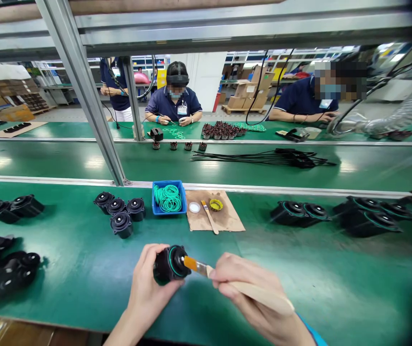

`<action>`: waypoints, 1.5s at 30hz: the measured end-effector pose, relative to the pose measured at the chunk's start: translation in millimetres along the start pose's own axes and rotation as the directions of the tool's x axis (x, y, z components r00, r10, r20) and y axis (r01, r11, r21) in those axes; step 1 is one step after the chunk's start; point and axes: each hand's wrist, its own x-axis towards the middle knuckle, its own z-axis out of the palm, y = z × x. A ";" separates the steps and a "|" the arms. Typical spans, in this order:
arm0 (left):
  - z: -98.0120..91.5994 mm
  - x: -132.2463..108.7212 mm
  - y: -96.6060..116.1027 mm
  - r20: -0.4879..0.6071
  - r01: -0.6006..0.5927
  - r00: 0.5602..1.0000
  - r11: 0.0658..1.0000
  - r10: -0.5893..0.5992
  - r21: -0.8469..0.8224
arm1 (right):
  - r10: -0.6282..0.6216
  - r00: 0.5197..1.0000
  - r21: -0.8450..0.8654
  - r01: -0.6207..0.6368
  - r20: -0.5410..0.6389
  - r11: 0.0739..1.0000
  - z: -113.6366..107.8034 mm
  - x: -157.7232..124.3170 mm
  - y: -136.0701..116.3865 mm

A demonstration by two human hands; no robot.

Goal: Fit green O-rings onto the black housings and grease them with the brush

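Note:
My left hand (147,283) is closed around a black round part (170,263) with a green ring on its face, held tilted toward the right. My right hand (252,300) grips a wooden-handled brush (227,281); its orange bristles touch the face of the part. Both hands hover just above the green mat (83,269) near its front edge.
A blue tray (169,197) of green rings, a brown paper sheet (231,218) with a second brush (209,216), a yellow cap and a white lid lie ahead. Black parts sit in groups at left (121,211) and right (335,216). Other people work across the belt.

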 end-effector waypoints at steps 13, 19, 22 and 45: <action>2.6 -3.4 7.2 0.013 0.096 0.995 0.987 -0.095 -0.126 | -0.106 0.985 0.025 0.104 0.133 0.994 20.2 -13.0 8.2; 0.6 -4.5 5.3 0.067 0.165 0.986 0.968 -0.155 -0.186 | -0.125 0.966 0.007 0.127 0.227 0.992 11.7 -15.3 11.5; 0.5 -4.0 4.3 0.097 0.192 0.980 0.957 -0.174 -0.218 | -0.133 0.951 0.003 0.138 0.279 0.990 4.3 -14.9 13.0; 8.9 -11.8 -4.6 -0.092 -0.227 0.962 0.939 0.258 0.259 | -0.076 0.993 -0.061 0.082 0.090 0.995 25.5 -12.3 7.8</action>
